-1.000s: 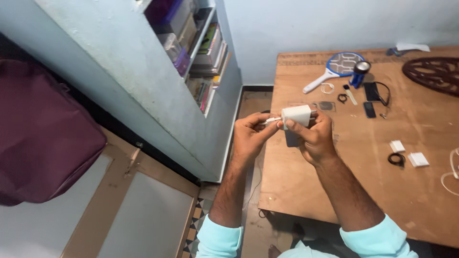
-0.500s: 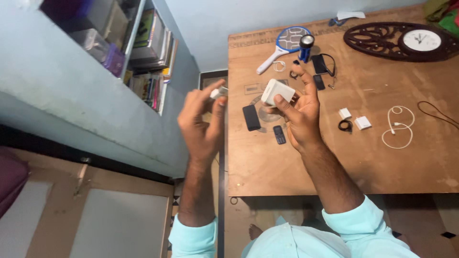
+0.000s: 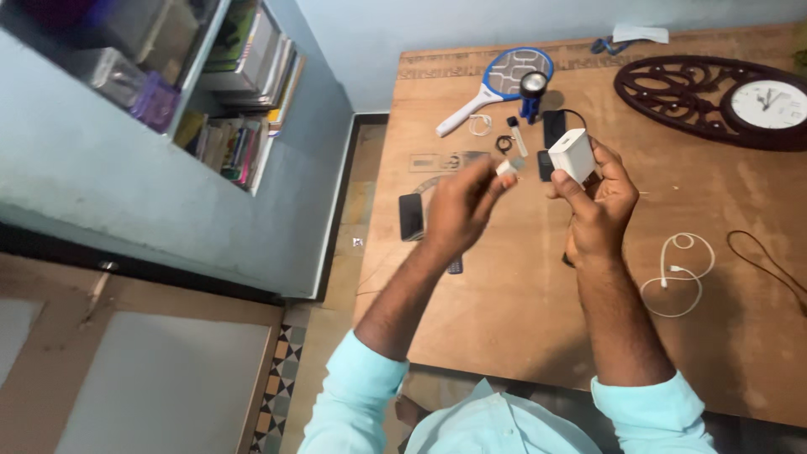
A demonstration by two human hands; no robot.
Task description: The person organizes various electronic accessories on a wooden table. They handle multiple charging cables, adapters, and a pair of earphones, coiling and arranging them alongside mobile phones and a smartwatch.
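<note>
Over the wooden table point(image 3: 521, 303) my right hand point(image 3: 598, 202) grips a white charger block point(image 3: 573, 154), held upright between fingers and thumb. My left hand point(image 3: 458, 208) is a short way to its left and pinches a small white cable plug point(image 3: 506, 168) at its fingertips, pointed toward the block. Plug and block are apart. The cable behind the plug is hidden by my hand.
On the table lie a black phone point(image 3: 411, 216), a blue-and-white racket swatter point(image 3: 503, 84), a blue torch point(image 3: 531, 91), a coiled white cable point(image 3: 679, 273), a thin black cord point(image 3: 765, 261) and a dark carved wall clock point(image 3: 723, 91). A bookshelf point(image 3: 227, 92) stands at the left.
The plug has come out of the charger block. My left hand swung away left with it, then came back toward the block, which my right hand moved up and to the right.
</note>
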